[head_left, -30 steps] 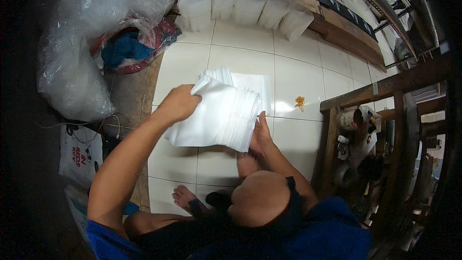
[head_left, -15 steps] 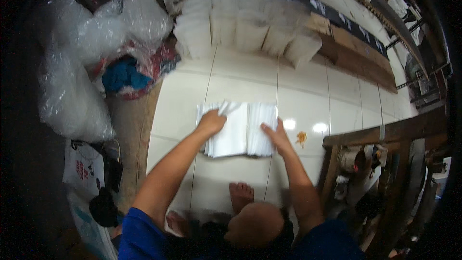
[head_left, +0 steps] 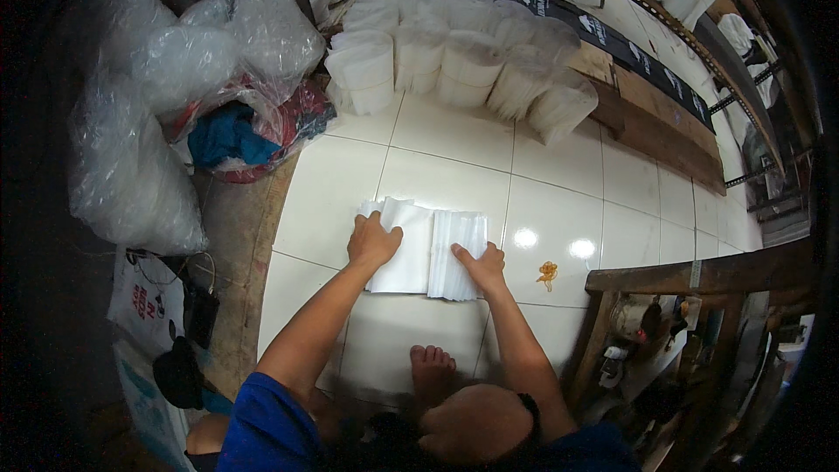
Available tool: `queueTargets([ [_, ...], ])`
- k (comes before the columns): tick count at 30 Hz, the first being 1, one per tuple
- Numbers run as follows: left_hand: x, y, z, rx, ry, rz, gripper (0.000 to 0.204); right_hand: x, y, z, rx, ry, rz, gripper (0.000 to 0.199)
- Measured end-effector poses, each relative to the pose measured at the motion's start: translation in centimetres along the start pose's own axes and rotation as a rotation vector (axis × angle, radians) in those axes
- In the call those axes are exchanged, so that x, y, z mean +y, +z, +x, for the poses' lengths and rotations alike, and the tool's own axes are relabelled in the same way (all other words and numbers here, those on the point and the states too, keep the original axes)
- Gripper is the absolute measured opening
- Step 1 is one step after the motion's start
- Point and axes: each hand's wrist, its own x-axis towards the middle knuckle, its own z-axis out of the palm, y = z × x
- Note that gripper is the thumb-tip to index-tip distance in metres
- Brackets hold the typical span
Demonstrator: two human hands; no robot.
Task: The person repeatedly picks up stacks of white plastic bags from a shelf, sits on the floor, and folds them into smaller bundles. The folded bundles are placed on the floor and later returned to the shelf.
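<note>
A thick stack of thin white sheets [head_left: 406, 249] lies on the tiled floor in front of me, spread like an open book with a fanned band of edges at its right part. My left hand [head_left: 373, 242] holds the stack's left side, with the thumb on top and the fingers round the outer edge. On the opposite side, my right hand [head_left: 481, 267] clasps the fanned edges, its thumb lying across the top. To the right of the stack sits a small heap of yellow-brown rubber bands [head_left: 547, 274]. Whether the sheets are plastic or foam, I cannot tell.
Several banded bundles of whitish translucent sheets [head_left: 463, 70] stand at the back. Wooden boards [head_left: 673, 140] lie beyond them at the right. Large clear plastic bags [head_left: 131, 140] fill the left. A wooden frame [head_left: 699, 267] stands close on the right. My bare foot [head_left: 433, 369] is near the stack.
Both hands and the stack have shifted slightly left on the floor, and the right hand is now closer to the left. The view has tilted a little, so the background sits lower.
</note>
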Motion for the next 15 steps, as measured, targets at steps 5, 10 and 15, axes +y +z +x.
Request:
queueTargets([
  [5,-3.1,0.2,0.3,0.295,0.186,0.143,0.08,-1.3,0.5,-0.8,0.047,0.043,-0.059,0.101],
  [10,-4.9,0.4,2.5,-0.041,-0.128,-0.313,0.108,-2.9,0.1,-1.1,-0.047,0.101,-0.045,0.105],
  [15,-5.3,-0.1,3.4,-0.245,-0.193,-0.315,0.112,-3.4,0.5,-1.3,-0.012,0.112,-0.179,0.106],
])
